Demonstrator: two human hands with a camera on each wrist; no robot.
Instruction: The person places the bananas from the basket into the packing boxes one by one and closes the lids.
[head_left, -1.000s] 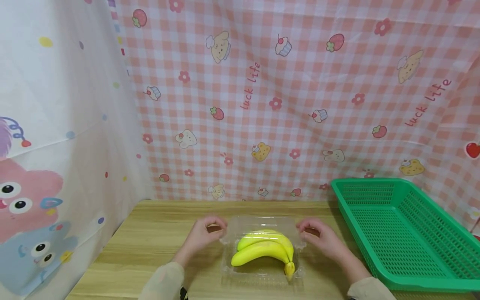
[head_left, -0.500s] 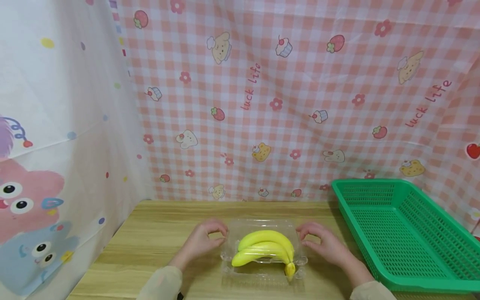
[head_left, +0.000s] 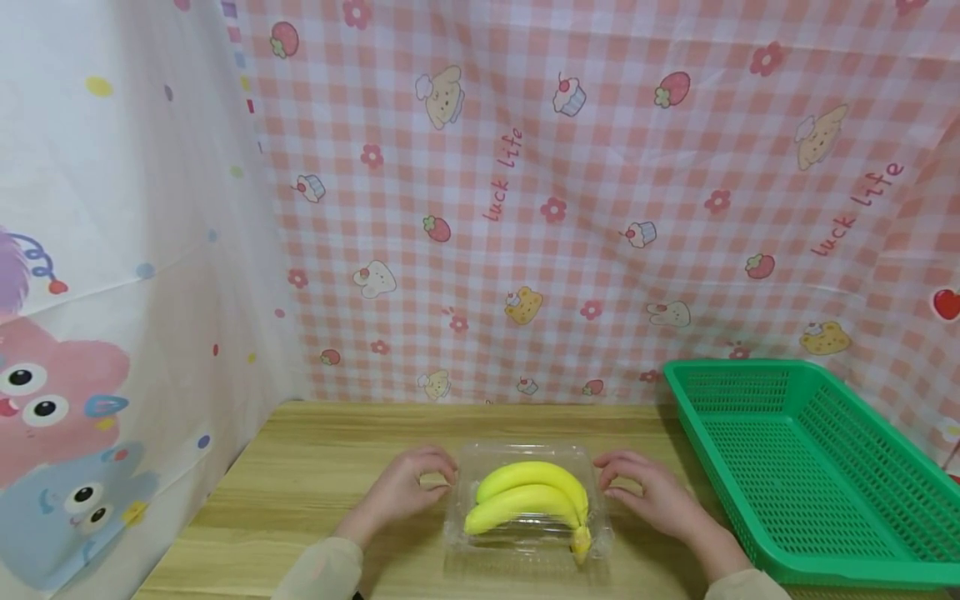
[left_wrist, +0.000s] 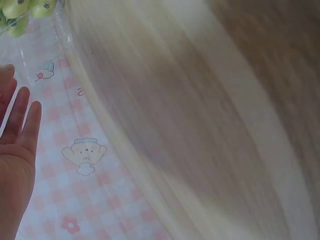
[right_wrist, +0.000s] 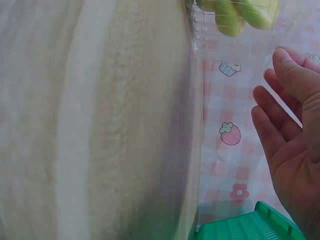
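A clear plastic clamshell box (head_left: 525,557) lies on the wooden table with its lid down over a bunch of yellow bananas (head_left: 528,500). My left hand (head_left: 408,487) is at the lid's left side, its thumb and forefinger on the plastic edge. Across from it, my right hand (head_left: 651,490) pinches the right side edge with thumb and forefinger. In the left wrist view the left hand (left_wrist: 17,160) is partly cut off, its other fingers held away from the box. The right wrist view shows the right hand (right_wrist: 295,120) below the box, remaining fingers loosely bent.
A green perforated plastic basket (head_left: 701,454) stands on the right side of the wooden table (head_left: 315,458). Behind the table hangs a pink checked cloth (head_left: 465,275). At the left is a white cartoon-print cloth (head_left: 187,333).
The lid's front edge has swung down toward me, from raised above the bananas to down over the box's front. Both hands stay at its sides and have shifted slightly toward me.
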